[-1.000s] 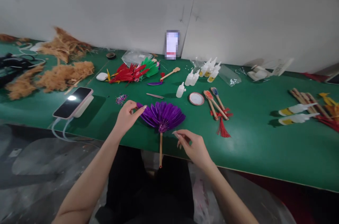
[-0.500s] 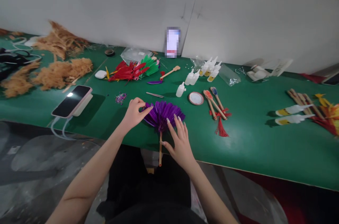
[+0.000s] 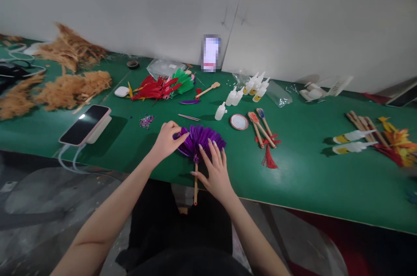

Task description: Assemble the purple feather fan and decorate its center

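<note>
Observed at the left hand (image 3: 165, 142): thumb and fingers (image 3: 172, 127) pinched on the upper left edge of a purple feather fan (image 3: 200, 134); cannot tell how many feathers caught between them. Observed at the right hand (image 3: 216, 176): fingers spread and lightly bent, tips laid on the right half of the fan, thumb extended across its wooden handle (image 3: 196, 191); cannot tell whether pressing. Located the fan at the near edge of the green desk (image 3: 293, 180), feathers spread away from the body, handle projecting past the edge above the lap.

Recorded just beyond the feathers: metal tweezers (image 3: 189, 117), a heap of purple flecks (image 3: 147, 121) to the left, a loose purple feather (image 3: 189, 102) farther back. Recorded to the right: an upright white bottle (image 3: 220, 112), a shallow red-rimmed dish (image 3: 231, 121), wooden-handled pieces (image 3: 253, 116) with orange and blue heads, a red tassel (image 3: 269, 158).

Noted farther out: a phone (image 3: 85, 125) with cables and brown fibre (image 3: 74, 89) at left; red feathers (image 3: 153, 89) beside green feathers (image 3: 185, 83) at back; two yellow-labelled bottles (image 3: 352, 148) at far right.
</note>
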A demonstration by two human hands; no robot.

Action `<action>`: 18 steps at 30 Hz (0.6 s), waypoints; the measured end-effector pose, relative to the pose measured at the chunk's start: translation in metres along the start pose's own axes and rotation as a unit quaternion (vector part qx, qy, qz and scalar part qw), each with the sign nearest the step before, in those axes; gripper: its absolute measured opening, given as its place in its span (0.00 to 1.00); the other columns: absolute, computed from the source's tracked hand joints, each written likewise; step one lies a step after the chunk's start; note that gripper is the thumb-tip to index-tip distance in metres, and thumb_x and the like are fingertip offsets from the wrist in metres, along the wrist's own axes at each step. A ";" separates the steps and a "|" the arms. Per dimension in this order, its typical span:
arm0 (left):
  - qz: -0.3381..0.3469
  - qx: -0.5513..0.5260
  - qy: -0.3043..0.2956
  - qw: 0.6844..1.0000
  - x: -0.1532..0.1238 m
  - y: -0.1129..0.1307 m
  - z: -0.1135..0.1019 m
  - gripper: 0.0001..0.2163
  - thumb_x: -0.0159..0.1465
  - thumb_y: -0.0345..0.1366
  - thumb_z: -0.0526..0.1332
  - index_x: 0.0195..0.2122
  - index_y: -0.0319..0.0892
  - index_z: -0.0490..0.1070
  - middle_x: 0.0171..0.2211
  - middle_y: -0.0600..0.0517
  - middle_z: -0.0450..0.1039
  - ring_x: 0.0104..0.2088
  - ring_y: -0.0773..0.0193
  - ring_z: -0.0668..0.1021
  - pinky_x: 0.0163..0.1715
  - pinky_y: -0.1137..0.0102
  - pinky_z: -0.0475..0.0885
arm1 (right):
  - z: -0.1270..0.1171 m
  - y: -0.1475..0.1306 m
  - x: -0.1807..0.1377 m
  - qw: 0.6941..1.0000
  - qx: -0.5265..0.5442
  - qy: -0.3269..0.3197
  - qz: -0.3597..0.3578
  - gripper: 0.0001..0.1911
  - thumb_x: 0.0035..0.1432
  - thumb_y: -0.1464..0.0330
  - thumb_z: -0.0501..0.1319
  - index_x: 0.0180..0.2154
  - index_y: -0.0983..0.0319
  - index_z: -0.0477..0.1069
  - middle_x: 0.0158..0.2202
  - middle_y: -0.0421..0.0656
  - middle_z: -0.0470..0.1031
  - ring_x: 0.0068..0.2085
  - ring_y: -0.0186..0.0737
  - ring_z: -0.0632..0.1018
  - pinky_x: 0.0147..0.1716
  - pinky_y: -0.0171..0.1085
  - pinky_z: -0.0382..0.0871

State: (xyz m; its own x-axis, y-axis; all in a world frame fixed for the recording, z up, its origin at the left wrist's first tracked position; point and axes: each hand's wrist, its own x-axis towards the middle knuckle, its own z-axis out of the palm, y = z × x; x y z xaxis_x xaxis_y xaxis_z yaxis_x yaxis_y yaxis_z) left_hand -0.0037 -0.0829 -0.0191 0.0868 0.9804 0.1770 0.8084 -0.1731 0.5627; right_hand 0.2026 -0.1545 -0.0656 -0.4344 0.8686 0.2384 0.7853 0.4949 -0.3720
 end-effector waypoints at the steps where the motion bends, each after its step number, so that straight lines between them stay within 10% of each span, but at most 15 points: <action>1: -0.004 -0.003 -0.003 1.000 0.001 0.000 0.000 0.11 0.60 0.38 0.61 0.23 0.41 0.70 0.29 0.52 0.63 0.34 0.61 0.69 0.43 0.62 0.64 | 0.000 0.000 0.000 1.000 -0.001 -0.001 0.001 0.38 0.61 0.50 0.52 0.65 0.61 0.49 0.69 0.52 0.43 0.68 0.52 0.46 0.63 0.57 0.45; 18: -0.057 -0.017 -0.021 0.998 0.008 -0.012 0.007 0.11 0.56 0.41 0.66 0.24 0.40 0.70 0.27 0.52 0.64 0.33 0.60 0.70 0.40 0.63 0.65 | 0.002 0.000 0.000 1.000 0.014 0.005 -0.009 0.38 0.60 0.51 0.54 0.66 0.59 0.47 0.69 0.51 0.44 0.68 0.52 0.47 0.63 0.59 0.46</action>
State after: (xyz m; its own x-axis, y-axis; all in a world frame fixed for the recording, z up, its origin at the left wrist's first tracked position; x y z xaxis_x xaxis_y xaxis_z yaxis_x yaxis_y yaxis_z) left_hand -0.0088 -0.0719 -0.0301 0.0192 0.9969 0.0766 0.7937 -0.0618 0.6052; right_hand 0.2017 -0.1543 -0.0669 -0.4440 0.8590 0.2550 0.7645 0.5116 -0.3922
